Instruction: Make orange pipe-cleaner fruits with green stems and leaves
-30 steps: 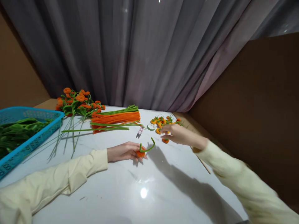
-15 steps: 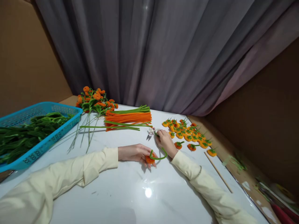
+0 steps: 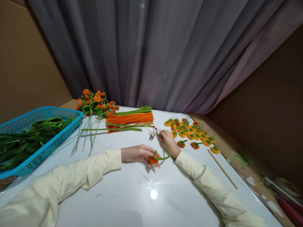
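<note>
My left hand (image 3: pixel 139 154) is closed on an orange fuzzy flower (image 3: pixel 153 160) made of pipe cleaner. A green pipe cleaner (image 3: pixel 165 157) curves out from that flower to the right. My right hand (image 3: pixel 167 141) rests farther forward with its fingers curled down on the table beside a thin, dark loop (image 3: pixel 159 133), which I cannot make out clearly. Whatever is under those fingertips is hidden. Small scissors (image 3: pixel 153 133) with pink on the handle lie just left of my right hand, blades pointing toward me.
Orange and green pipe cleaners (image 3: pixel 130 119) lie in a bundle at the back. Finished orange flowers (image 3: pixel 97 102) with long stems are piled behind the blue basket (image 3: pixel 50 138) of green leaves. Several flower heads (image 3: pixel 189 130) cover the right side, near a wooden stick (image 3: pixel 222 168).
The view has shifted slightly. The scissors' pink handle shows more plainly and sits a little differently beside my right hand. My left hand still holds the orange flower.
</note>
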A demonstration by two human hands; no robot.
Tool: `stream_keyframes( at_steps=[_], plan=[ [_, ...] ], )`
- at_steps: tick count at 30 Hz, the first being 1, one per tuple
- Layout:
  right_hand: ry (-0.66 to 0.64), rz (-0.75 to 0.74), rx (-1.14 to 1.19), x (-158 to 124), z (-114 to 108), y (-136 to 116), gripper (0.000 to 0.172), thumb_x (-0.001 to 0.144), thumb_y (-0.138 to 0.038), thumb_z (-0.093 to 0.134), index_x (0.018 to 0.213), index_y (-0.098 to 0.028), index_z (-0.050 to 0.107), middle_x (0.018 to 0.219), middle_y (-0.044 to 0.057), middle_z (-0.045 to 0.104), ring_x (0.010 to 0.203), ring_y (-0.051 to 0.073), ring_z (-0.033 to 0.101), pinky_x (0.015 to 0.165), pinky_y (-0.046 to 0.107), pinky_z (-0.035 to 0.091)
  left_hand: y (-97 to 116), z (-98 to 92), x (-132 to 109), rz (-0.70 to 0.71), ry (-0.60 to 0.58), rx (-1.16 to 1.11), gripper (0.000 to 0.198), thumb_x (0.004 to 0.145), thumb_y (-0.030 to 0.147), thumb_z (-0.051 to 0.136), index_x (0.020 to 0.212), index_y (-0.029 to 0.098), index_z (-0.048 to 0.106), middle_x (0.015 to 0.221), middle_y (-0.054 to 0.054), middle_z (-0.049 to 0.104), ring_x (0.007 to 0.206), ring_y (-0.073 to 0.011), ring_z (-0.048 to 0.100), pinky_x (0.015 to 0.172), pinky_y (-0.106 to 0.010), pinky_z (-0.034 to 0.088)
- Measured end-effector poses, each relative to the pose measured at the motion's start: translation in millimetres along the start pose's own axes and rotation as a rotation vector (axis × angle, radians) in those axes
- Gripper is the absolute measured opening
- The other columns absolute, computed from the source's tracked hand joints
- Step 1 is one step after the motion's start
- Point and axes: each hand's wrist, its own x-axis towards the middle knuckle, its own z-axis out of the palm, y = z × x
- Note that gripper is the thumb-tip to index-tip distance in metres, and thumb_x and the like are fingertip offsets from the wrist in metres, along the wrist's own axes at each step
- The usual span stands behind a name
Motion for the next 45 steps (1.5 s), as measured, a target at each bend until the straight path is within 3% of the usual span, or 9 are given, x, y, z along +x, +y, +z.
stream_keyframes(
  at_steps=[16,45],
  plan=[
    [-0.038,-0.001,-0.012,0.6,-4.5,-2.3,0.015,0.09,-0.016,0.038,0.085,-0.017,0.052,0.088,0.01,0.058,0.082,0.023,0.05,0.073,0.033,0.035,-7.9,-7.3,4.2,-0.003,-0.001,-0.044,0.026,0.08,0.028,0.062,0.099,0.01,0.064,0.09,-0.015,0.07,0.072,-0.0179,0.065,0.071,-0.029,0.045],
    [-0.025,-0.037,-0.083,-0.6,-4.9,-3.5,0.014,0.09,-0.016,0.042,0.089,-0.014,0.056,0.089,0.01,0.06,0.083,0.022,0.052,0.076,0.031,0.037,-0.4,1.6,0.6,-0.018,0.025,-0.024,0.025,0.076,0.029,0.064,0.091,0.01,0.064,0.085,-0.013,0.07,0.065,-0.0148,0.062,0.07,-0.028,0.046]
  ],
)
